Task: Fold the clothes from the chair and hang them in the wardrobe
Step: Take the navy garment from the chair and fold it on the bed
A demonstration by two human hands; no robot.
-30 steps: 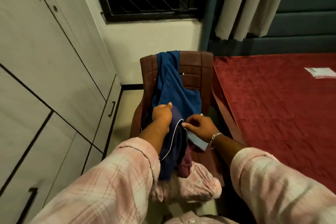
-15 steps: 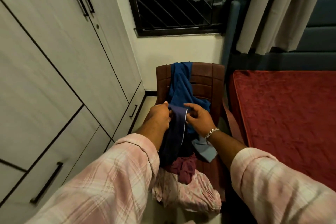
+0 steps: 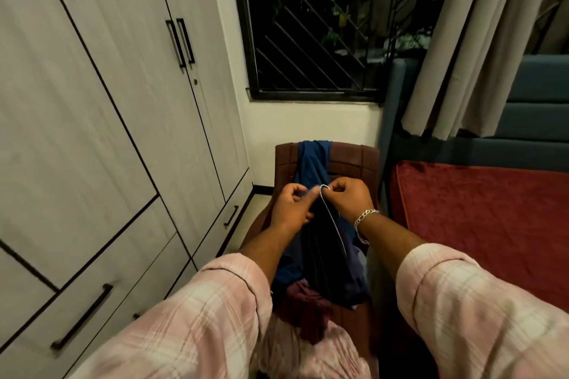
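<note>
Pinching the top edge of a dark navy garment at centre frame, the left hand and right hand sit side by side, nearly touching, each closed on the cloth. It hangs lengthwise straight down from them over the chair. Wardrobe doors at left are closed.

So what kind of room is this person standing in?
Most likely a bedroom: a bed with a red cover on the right, a tall closed wardrobe on the left, and a chair piled with clothes.
</note>
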